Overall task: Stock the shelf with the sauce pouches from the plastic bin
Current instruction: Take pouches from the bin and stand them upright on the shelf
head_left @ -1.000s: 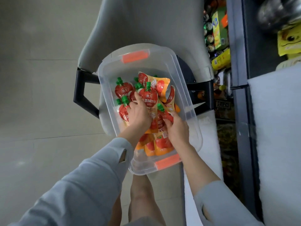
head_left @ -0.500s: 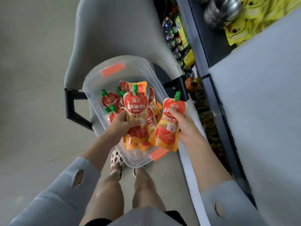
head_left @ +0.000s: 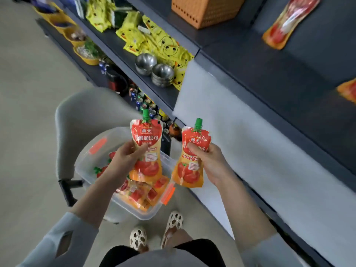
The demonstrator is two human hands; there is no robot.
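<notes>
My left hand [head_left: 126, 158] grips a red-and-orange sauce pouch [head_left: 147, 145] with a green cap, held upright above the clear plastic bin [head_left: 92, 151]. My right hand [head_left: 209, 162] grips a second, similar pouch [head_left: 192, 160] upright, just right of the bin and in front of the shelf's white edge [head_left: 240, 143]. Several more pouches [head_left: 140, 193] lie in the bin, which rests on a grey chair [head_left: 81, 112]. On the dark upper shelf [head_left: 269, 70], one pouch [head_left: 285, 22] lies flat at top right and another [head_left: 348, 91] shows at the right edge.
An orange basket [head_left: 204, 10] stands on the top shelf. Yellow snack packets [head_left: 158, 43] and steel bowls [head_left: 154, 68] fill the middle shelf on the left. Cans and bottles [head_left: 142, 101] sit on the lowest shelf behind the chair. My feet [head_left: 156, 232] stand below the bin.
Both hands have lifted their pouches up out of the bin towards the shelf. My view has tilted upward, so the upper shelves now show.
</notes>
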